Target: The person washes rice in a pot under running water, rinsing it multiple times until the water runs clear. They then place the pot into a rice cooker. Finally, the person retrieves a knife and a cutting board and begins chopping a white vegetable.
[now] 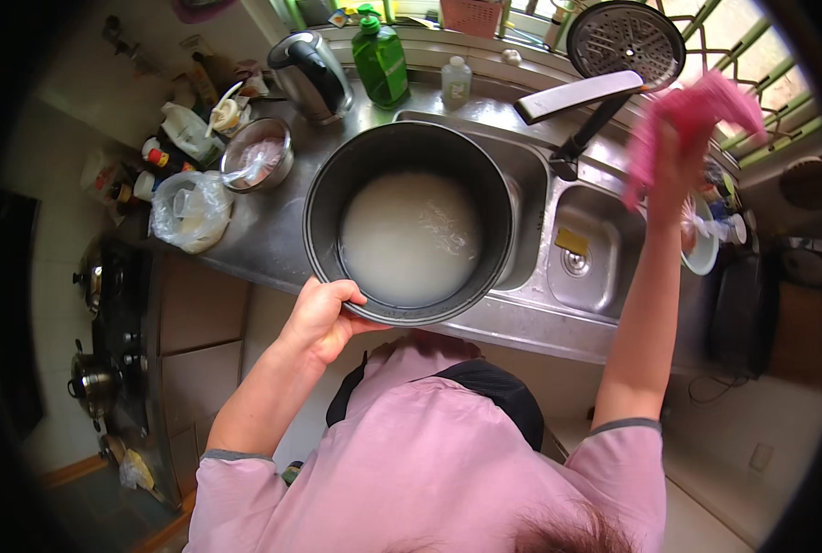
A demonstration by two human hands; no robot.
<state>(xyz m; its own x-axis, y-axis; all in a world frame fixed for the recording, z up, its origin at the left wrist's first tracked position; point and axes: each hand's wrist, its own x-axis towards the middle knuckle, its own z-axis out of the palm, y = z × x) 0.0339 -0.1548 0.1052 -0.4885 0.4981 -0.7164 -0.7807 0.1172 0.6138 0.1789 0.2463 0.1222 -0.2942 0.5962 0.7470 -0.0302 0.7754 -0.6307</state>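
Observation:
My left hand [322,319] grips the near-left rim of a dark inner cooking pot [318,228], thumb over the edge and fingers underneath. Cloudy whitish water [407,238] stands in the pot, with pale grains or bubbles at its right side. The pot overlaps the edge of the larger sink basin [532,207]. My right hand [684,138], raised at the upper right and blurred, is closed on a pink cloth [725,104]. The faucet [580,97] lies between the pot and that hand.
A yellow sponge [572,242] lies in the smaller sink basin [608,269]. Behind the pot stand an electric kettle [311,76], a green bottle [381,66] and a small clear bottle [456,83]. At left are a metal bowl [285,162] and a plastic bag [193,214]. A perforated metal disc [625,38] is near the window.

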